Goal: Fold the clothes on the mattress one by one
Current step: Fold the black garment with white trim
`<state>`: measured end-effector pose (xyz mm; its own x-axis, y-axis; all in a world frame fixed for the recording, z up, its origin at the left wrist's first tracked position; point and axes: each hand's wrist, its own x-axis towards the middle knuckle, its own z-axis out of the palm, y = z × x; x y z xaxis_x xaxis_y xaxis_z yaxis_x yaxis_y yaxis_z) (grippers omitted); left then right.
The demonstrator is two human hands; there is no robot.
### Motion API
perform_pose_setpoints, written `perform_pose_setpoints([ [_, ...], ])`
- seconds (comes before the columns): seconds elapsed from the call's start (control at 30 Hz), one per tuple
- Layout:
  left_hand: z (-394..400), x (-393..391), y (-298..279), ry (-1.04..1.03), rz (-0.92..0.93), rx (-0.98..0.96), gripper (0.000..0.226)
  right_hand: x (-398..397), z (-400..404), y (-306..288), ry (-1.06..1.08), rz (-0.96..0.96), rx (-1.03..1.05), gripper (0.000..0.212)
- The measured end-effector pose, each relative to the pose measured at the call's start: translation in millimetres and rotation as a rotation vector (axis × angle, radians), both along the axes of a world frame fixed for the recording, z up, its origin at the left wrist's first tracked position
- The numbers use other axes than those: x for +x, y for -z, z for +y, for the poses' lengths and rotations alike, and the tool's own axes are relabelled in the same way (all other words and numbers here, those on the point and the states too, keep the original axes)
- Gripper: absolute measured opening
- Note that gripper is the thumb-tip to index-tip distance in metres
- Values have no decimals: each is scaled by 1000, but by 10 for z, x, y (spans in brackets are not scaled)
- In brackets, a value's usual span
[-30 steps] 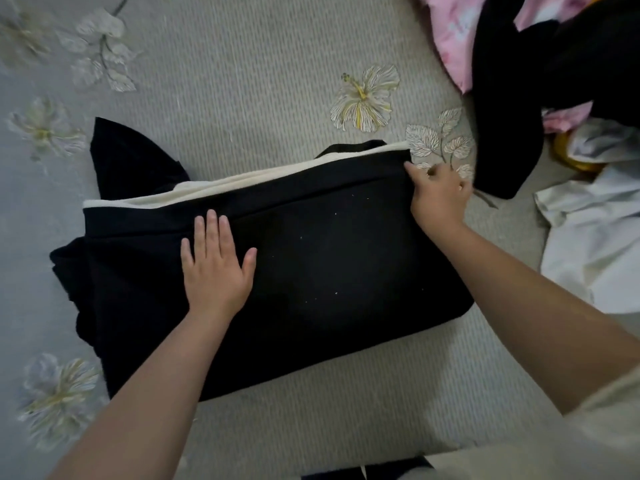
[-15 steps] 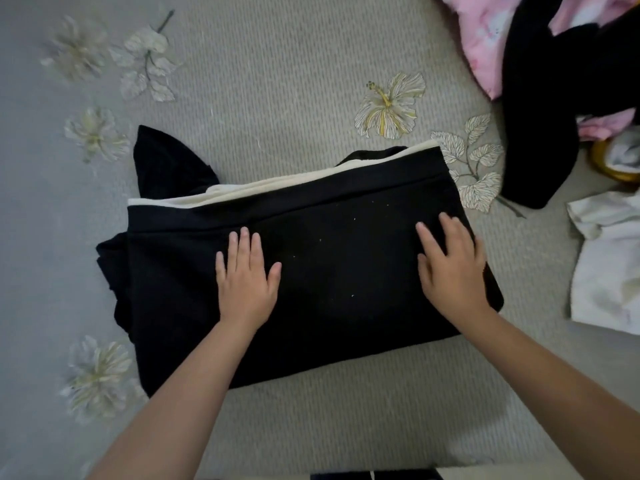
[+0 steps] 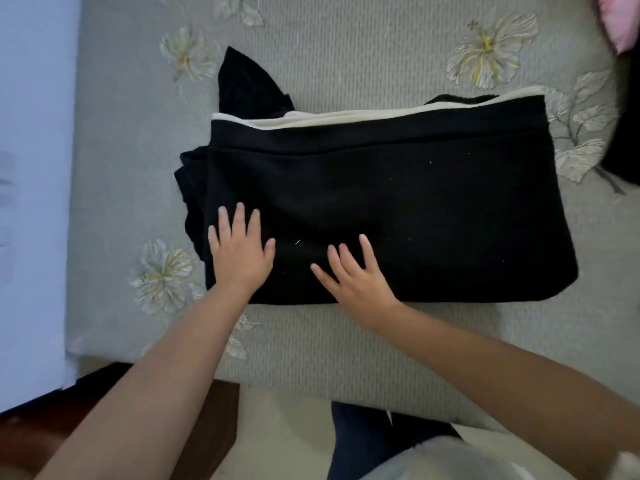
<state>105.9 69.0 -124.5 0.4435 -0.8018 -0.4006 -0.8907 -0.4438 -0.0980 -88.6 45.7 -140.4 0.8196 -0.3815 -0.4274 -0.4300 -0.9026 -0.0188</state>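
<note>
A black garment (image 3: 415,202) with a cream edge along its far side lies folded into a wide rectangle on the grey flowered mattress (image 3: 346,46). A black pointed piece sticks out at its far left corner. My left hand (image 3: 240,252) lies flat on the garment's near left part, fingers straight. My right hand (image 3: 353,277) rests flat beside it on the near middle, fingers spread. Neither hand holds anything.
A pink cloth (image 3: 620,19) and a black cloth (image 3: 627,133) show at the right edge. A pale wall (image 3: 31,168) borders the mattress on the left. The mattress's near edge and dark floor (image 3: 52,410) lie below my arms.
My right hand left the garment's far right corner and slid across it to the near middle, beside my left hand. The view shifted left, so the clothes pile is mostly out of frame.
</note>
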Motion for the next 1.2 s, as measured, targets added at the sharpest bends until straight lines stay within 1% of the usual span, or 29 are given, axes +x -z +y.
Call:
perform_pose_setpoints([
  [0.03,19,14,-25,6,-4,23,58,101,6,-10,25,-33,12,52],
  [0.07,28,26,-52,8,-6,42,58,176,-25,-10,66,-65,66,40],
  [0.13,41,26,-119,26,-8,86,55,206,-119,-52,149,-63,175,28],
  [0.17,53,2,-174,52,-13,123,53,145,-143,-120,163,-103,184,24],
  [0.23,68,-98,-297,132,-14,170,46,-123,-145,-262,141,-231,95,15],
  [0.3,78,-200,-441,239,18,83,36,-446,-147,-353,102,-254,12,16],
  [0.37,91,-311,-530,397,102,-64,25,-892,-126,-413,71,-192,20,18],
  [0.4,106,-392,-542,463,151,-121,21,-1146,-127,-430,71,-131,38,20],
  [0.47,135,-641,-525,602,235,-188,17,-1679,-128,-426,88,68,80,18],
  [0.5,129,-804,-489,673,269,-203,19,-1942,-152,-418,140,179,139,16],
  [0.57,51,-1180,-373,794,348,-203,33,-2436,-218,-398,329,381,152,18],
  [0.6,-8,-1389,-301,824,385,-156,39,-2668,-249,-399,464,460,137,19],
  [0.67,-139,-1787,-142,871,384,-29,46,-3073,-308,-374,726,484,71,16],
  [0.7,-219,-1951,-67,896,400,-26,50,-3204,-347,-373,816,496,37,16],
  [0.73,-310,-2097,-18,943,405,-31,56,-3288,-376,-369,874,559,26,18],
  [0.8,-497,-2329,44,1054,358,-68,67,-3324,-400,-362,1013,632,12,23],
  [0.83,-593,-2413,68,1100,313,-77,72,-3273,-379,-342,1088,573,9,25],
  [0.9,-769,-2531,111,1201,209,-34,82,-3013,-162,-326,1227,298,-16,30],
  [0.97,-895,-2595,160,1316,93,84,91,-2582,248,-321,1321,-22,-68,39],
  [1.0,-946,-2603,185,1360,37,156,94,-2334,465,-324,1360,-137,-61,47],
  [1.03,-987,-2601,213,1384,-4,221,97,-2095,667,-292,1389,-185,1,60],
  [1.1,-1030,-2590,273,1400,-30,297,104,-1681,997,-152,1450,-88,267,81],
  [1.13,-1034,-2587,300,1408,-25,309,108,-1523,1103,-74,1495,-41,336,86],
  [1.17,-1040,-2590,329,1421,-15,310,112,-1419,1159,1,1540,-23,323,89],
  [1.2,-1047,-2595,364,1439,-3,299,114,-1366,1164,51,1582,-10,263,92],
])
